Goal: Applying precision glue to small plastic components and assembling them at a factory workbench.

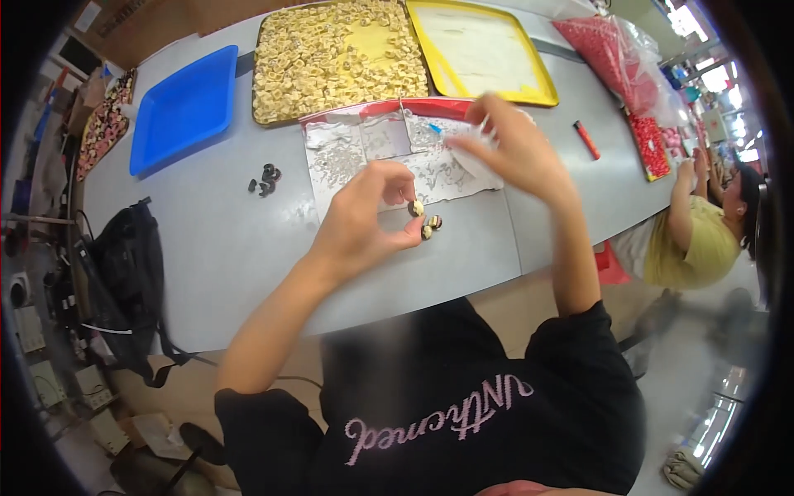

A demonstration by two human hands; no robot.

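Observation:
My left hand (356, 217) pinches a small black-and-cream piece (416, 208) between thumb and fingertips, just above the grey table. Two or so similar small pieces (431, 226) lie on the table below those fingertips. My right hand (521, 153) is raised over the cardboard sheet, somewhat smeared by motion. In its grip is a whitish translucent bottle (473, 159) with what looks like a blue tip (436, 129); its outline is blurred. The white cardboard sheet (459, 183) has a red edge and is spotted with greyish residue.
Small black parts (266, 180) lie left of the sheet. Behind it stand a tray of cream-coloured pieces (331, 62) and a yellow-rimmed tray (542, 87). A blue tray (186, 112), black bag (124, 277), red pen (586, 140) and red bag (612, 62) surround these. Another person (691, 240) sits at right.

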